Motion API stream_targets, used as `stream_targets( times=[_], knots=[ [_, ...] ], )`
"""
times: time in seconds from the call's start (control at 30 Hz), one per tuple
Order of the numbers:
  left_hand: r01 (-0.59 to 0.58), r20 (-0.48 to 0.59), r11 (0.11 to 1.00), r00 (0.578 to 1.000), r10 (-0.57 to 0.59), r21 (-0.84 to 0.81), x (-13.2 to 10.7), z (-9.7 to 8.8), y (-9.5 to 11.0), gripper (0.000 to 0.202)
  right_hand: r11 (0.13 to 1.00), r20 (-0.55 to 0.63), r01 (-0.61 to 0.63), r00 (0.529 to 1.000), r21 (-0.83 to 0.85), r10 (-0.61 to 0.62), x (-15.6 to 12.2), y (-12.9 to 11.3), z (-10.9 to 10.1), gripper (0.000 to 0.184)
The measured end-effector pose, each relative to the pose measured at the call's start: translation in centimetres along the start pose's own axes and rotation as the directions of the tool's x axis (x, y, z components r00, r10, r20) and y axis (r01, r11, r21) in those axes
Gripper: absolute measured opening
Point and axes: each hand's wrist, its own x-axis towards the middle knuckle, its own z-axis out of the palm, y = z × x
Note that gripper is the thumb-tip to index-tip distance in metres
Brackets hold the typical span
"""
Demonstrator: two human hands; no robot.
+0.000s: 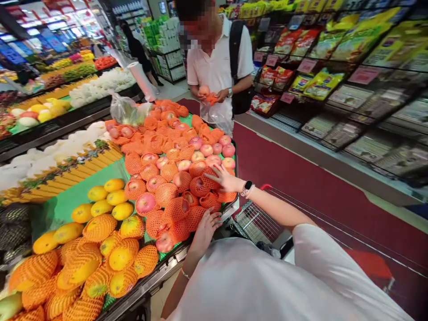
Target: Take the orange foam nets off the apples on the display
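A sloping stall (pixel 174 256) holds a heap of pink-red apples (pixel 182 178), many wrapped in orange foam nets. My right hand (pixel 225 178), a smartwatch on its wrist, hovers over the apples near the stall's right edge. Its fingers are spread and hold nothing. My left hand (pixel 204 228) rests at the stall's front edge, with its fingers lying loosely against the netted apples there and nothing gripped.
Yellow mangoes (pixel 107 200), some in nets, lie left of the apples. A shopping cart (pixel 256 220) stands under my right arm. Another person (pixel 217 67) at the stall's far end holds an apple and a plastic bag. Packaged goods fill shelves (pixel 334 80) on the right.
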Motion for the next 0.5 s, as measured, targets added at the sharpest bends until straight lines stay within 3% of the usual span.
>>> stream_targets(
  times=[0.07, 0.1, 0.13, 0.17, 0.2, 0.27, 0.3, 0.37, 0.43, 0.5],
  knots=[
    [-0.002, 0.061, 0.998, 0.998, -0.002, 0.07, 0.3, 0.6, 0.0, 0.053, 0.996, -0.169, -0.068, 0.983, 0.049, 0.076, -2.3, -0.4, 1.2, 0.075],
    [-0.004, 0.093, 0.995, 0.996, -0.005, 0.101, 0.5, 0.9, 0.0, 0.053, 0.983, -0.278, -0.154, 0.945, 0.095, 0.175, -4.0, -0.3, 2.1, 0.072],
    [-0.005, 0.12, 0.992, 0.993, -0.01, 0.127, 0.7, 1.0, -0.1, 0.053, 0.948, -0.387, -0.275, 0.866, 0.159, 0.316, -6.2, 0.0, 3.1, 0.069],
    [-0.004, 0.143, 0.988, 0.99, -0.018, 0.151, 1.0, 1.2, -0.2, 0.052, 0.876, -0.475, -0.417, 0.736, 0.243, 0.482, -9.0, 0.4, 4.3, 0.068],
    [0.002, 0.161, 0.985, 0.987, -0.031, 0.173, 1.2, 1.3, -0.3, 0.052, 0.765, -0.518, -0.552, 0.571, 0.332, 0.637, -12.2, 0.8, 5.6, 0.068],
    [0.026, 0.177, 0.977, 0.982, -0.065, 0.214, 1.8, 1.5, -0.7, 0.052, 0.477, -0.53, -0.755, 0.203, 0.451, 0.823, -19.7, 1.1, 8.4, 0.07],
    [0.046, 0.179, 0.971, 0.98, -0.089, 0.235, 2.2, 1.6, -0.9, 0.052, 0.374, -0.519, -0.792, 0.085, 0.483, 0.85, -23.7, 0.8, 9.8, 0.073],
    [0.087, 0.166, 0.959, 0.977, -0.135, 0.269, 2.7, 2.1, -1.4, 0.051, 0.229, -0.501, -0.816, -0.084, 0.53, 0.861, -30.9, -0.9, 12.4, 0.074],
    [0.122, 0.153, 0.945, 0.973, -0.175, 0.302, 3.1, 2.9, -1.9, 0.049, 0.128, -0.483, -0.809, -0.208, 0.574, 0.85, -36.3, -4.1, 14.3, 0.066],
    [0.151, 0.142, 0.927, 0.967, -0.21, 0.342, 3.4, 3.9, -2.4, 0.048, 0.126, -0.447, -0.79, -0.199, 0.599, 0.872, -39.3, -7.7, 15.3, 0.058]
  ],
)
